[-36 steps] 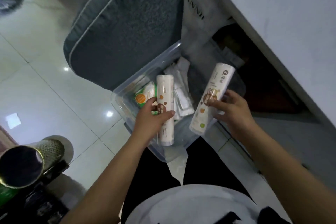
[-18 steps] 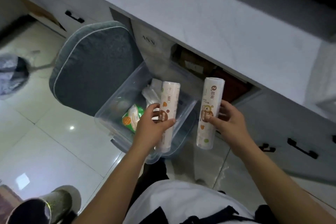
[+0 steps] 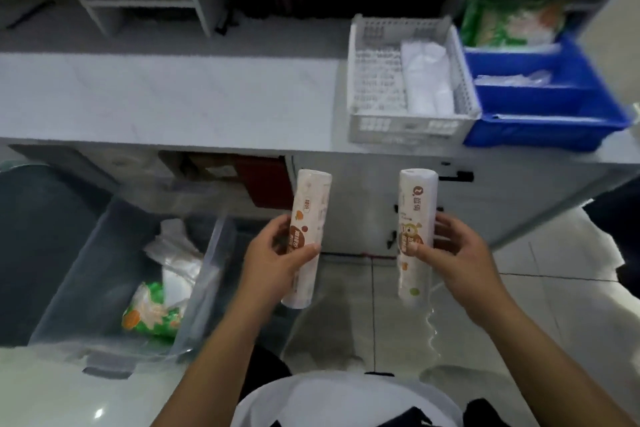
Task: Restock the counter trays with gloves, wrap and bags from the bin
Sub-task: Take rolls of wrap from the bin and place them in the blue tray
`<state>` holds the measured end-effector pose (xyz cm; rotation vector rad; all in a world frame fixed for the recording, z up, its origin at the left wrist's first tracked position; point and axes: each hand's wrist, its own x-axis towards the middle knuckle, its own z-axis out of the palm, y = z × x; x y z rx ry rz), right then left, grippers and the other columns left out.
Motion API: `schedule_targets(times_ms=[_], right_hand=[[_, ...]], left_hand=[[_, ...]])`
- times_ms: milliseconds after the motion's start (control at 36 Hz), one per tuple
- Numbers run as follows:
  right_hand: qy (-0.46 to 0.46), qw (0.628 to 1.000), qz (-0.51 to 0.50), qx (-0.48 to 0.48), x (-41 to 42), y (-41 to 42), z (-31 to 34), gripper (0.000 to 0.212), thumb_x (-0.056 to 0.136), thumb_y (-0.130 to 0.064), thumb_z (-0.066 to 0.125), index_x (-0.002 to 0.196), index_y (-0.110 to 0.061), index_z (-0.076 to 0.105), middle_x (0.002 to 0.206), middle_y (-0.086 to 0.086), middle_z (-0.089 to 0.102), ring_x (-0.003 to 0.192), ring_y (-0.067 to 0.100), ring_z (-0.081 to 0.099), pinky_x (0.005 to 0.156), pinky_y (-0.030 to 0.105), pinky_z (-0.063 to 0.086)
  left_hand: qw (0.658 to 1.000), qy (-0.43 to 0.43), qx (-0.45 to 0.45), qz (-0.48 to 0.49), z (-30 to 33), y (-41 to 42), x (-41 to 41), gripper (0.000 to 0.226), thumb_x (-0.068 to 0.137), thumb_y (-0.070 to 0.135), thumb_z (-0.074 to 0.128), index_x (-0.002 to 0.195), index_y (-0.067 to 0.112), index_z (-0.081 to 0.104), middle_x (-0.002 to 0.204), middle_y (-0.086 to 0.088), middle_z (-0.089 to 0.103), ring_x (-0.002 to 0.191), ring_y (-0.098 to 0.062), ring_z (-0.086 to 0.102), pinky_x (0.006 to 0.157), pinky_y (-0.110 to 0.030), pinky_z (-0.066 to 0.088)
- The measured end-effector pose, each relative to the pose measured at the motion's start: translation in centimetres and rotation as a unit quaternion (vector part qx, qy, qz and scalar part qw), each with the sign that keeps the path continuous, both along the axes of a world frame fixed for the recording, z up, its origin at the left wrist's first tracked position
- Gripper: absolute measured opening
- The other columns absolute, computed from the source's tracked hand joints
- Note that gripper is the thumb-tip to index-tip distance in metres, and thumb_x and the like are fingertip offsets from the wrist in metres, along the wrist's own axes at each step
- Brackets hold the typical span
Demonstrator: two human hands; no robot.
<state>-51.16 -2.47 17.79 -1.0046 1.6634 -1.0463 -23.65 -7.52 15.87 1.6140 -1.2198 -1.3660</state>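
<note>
Two white cylindrical rolls printed with brown and orange labels are held upright in the air, one in each hand, in front of the pale grey cabinet face below the surface. The left hand [image 3: 277,256] has its grip wrapped round the middle of the left roll [image 3: 307,236], thumb across the front and fingers curled behind. The right hand [image 3: 453,253] pinches the right roll [image 3: 415,236] the same way, thumb on the label and fingertips showing past its right edge. The rolls stand well apart, both tilted only slightly, neither touching the surface.

On the light grey marbled surface [image 3: 173,100] at upper right sits a white perforated plastic basket tray [image 3: 356,87] holding a stack of folded clear plastic against its right wall; its left part shows bare mesh floor. Touching its right side is a blue plastic tray [image 3: 540,128] with clear plastic packets inside, and behind that lies a green and white printed packet [image 3: 509,17], blurred.

At lower left, on the glossy tiled floor, stands the clear plastic bin [image 3: 204,288]. Inside it lie a green and orange printed packet [image 3: 149,312] and crumpled clear plastic bags [image 3: 176,253]. A dark grey cushion [image 3: 41,236] rests just left of the bin.
</note>
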Motion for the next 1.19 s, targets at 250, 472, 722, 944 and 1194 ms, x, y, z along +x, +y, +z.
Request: schedule_targets(times_ms=[250, 472, 722, 944, 1194], right_hand=[[0.047, 0.985, -0.147, -0.072, -9.5, 5.1, 2.1, 0.055, 0.072, -0.026, 0.081, 0.120, -0.038, 0.058, 0.108, -0.021, 0.066, 0.095, -0.005, 0.064, 0.064, 0.013, 0.052], [0.090, 0.968, -0.197, -0.125, -15.2, 4.3, 4.1, 0.057, 0.072, -0.028, 0.080, 0.108, -0.063, 0.054, 0.108, -0.034, 0.062, 0.100, -0.013, 0.058, 0.062, 0.003, 0.049], [0.284, 0.947, -0.124, -0.086, -22.2, -4.3, 7.2, 0.060, 0.082, -0.027, 0.075, 0.132, -0.045, 0.048, 0.120, -0.018, 0.055, 0.107, 0.003, 0.056, 0.081, 0.022, 0.048], [0.561, 0.824, 0.075, -0.020, -28.2, -15.7, 11.5, 0.061, 0.080, -0.012, 0.076, 0.136, -0.018, 0.053, 0.128, 0.006, 0.059, 0.112, 0.031, 0.052, 0.090, 0.041, 0.045], [0.639, 0.728, 0.239, 0.068, -34.4, -22.5, 6.4, 0.059, 0.086, -0.025, 0.068, 0.140, -0.023, 0.045, 0.135, 0.006, 0.056, 0.114, 0.033, 0.052, 0.088, 0.043, 0.047]], left_hand=[[0.989, 0.004, -0.057, -0.140, 4.2, -2.7, -9.8, 0.055, 0.071, 0.023, 0.087, 0.118, 0.043, 0.066, 0.106, 0.020, 0.070, 0.087, 0.000, 0.070, 0.066, -0.021, 0.057], [0.972, 0.047, -0.093, -0.210, 8.0, -7.4, -17.7, 0.050, 0.069, 0.026, 0.086, 0.105, 0.052, 0.064, 0.105, 0.019, 0.070, 0.086, 0.001, 0.071, 0.061, -0.019, 0.058], [0.962, 0.080, -0.128, -0.229, 9.0, -16.4, -24.0, 0.059, 0.070, 0.035, 0.085, 0.123, 0.042, 0.062, 0.111, 0.018, 0.067, 0.092, 0.004, 0.069, 0.073, -0.027, 0.059], [0.966, 0.152, -0.099, -0.186, 8.9, -25.0, -27.2, 0.051, 0.079, 0.024, 0.080, 0.127, 0.031, 0.064, 0.107, 0.012, 0.071, 0.088, 0.002, 0.070, 0.061, -0.015, 0.055], [0.972, 0.145, -0.064, -0.175, 7.4, -28.6, -30.6, 0.046, 0.080, 0.024, 0.079, 0.123, 0.035, 0.066, 0.104, 0.017, 0.072, 0.090, -0.003, 0.072, 0.067, -0.019, 0.056]])
